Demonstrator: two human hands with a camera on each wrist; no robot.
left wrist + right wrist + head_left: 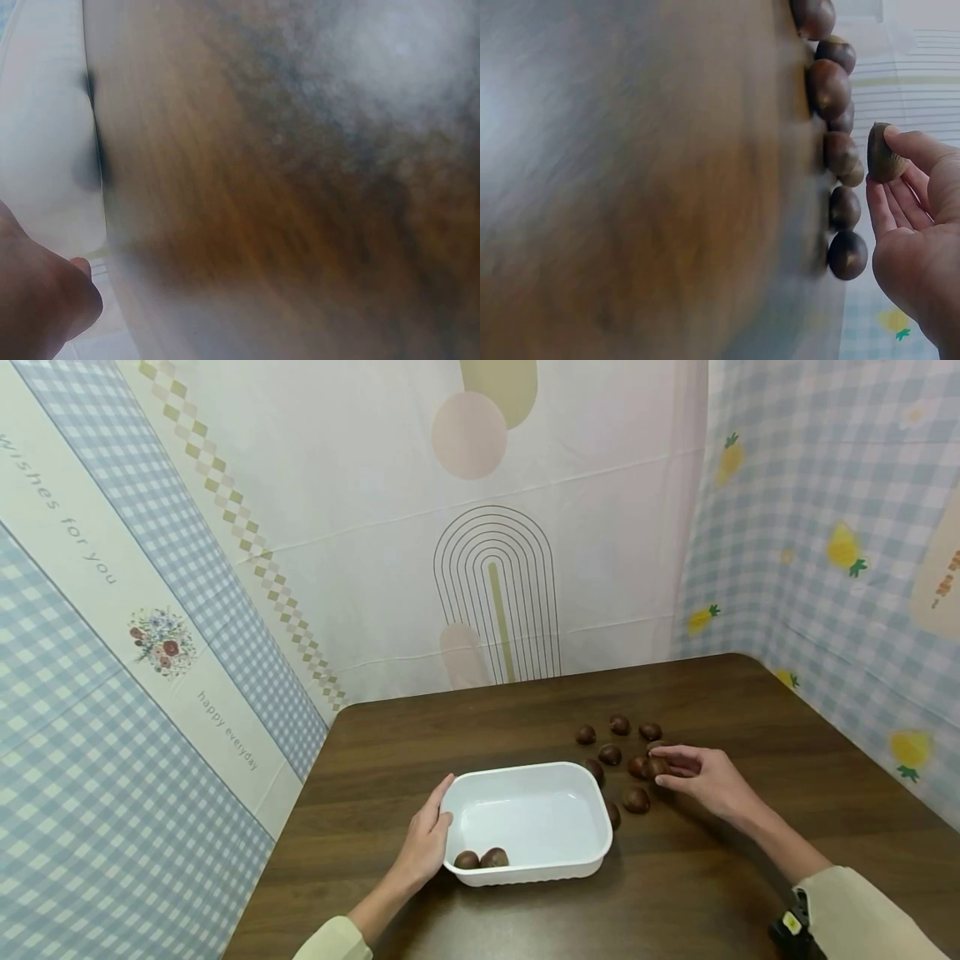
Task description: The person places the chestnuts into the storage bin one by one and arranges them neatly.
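My left hand grips the left end of a white rectangular dish, thumb over the rim. Two brown chestnuts lie inside the dish at its near left corner. To the right of the dish, my right hand pinches a chestnut between thumb and fingertips. In the right wrist view it is held apart from a row of other chestnuts. The left wrist view catches part of the left hand beside the dish wall.
Several loose chestnuts are scattered on the dark wooden table, a few right beside the dish's right end. Patterned cloth hangs behind the table and along both sides.
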